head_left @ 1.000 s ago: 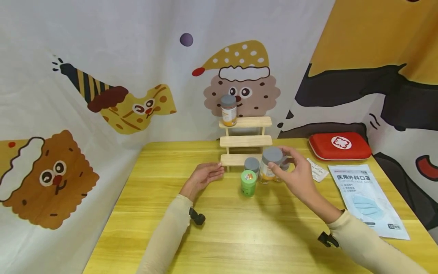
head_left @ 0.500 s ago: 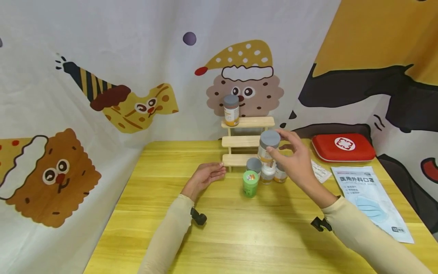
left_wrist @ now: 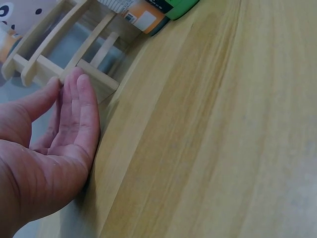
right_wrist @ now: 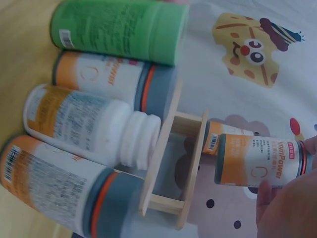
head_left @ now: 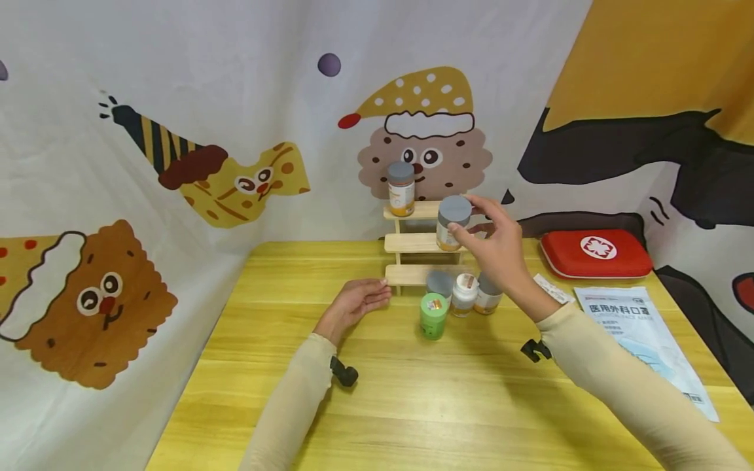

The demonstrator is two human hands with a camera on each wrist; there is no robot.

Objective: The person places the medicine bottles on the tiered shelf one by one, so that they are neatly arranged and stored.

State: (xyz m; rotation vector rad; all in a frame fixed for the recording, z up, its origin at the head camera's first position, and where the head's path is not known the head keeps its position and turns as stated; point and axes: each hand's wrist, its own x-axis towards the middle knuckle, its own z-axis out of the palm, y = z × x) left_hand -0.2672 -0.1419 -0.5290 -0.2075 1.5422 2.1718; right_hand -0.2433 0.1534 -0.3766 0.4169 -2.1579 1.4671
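My right hand (head_left: 497, 245) grips a white-and-orange supplement bottle (head_left: 449, 235) near its grey cap, thumb on one side and fingers on the other. The bottle is upright, raised in front of the upper right of the wooden three-step rack (head_left: 415, 243). My left hand (head_left: 356, 304) pinches the left end of the rack's lowest step, as the left wrist view shows from close up. A similar bottle (head_left: 402, 190) stands on the top step at the left. Before the rack stand a green bottle (head_left: 433, 317), a white-capped bottle (head_left: 465, 294) and two grey-capped bottles (right_wrist: 116, 82).
To the right lie a red first-aid case (head_left: 595, 254), a small white packet (head_left: 554, 289) and a face mask package (head_left: 648, 347). A cartoon-printed cloth (head_left: 283, 78) hangs behind the wooden table (head_left: 377, 418).
My right hand has lifted the supplement bottle up and slightly left from among the bottles before the rack, uncovering the white-capped one. The left hand keeps its place at the rack.
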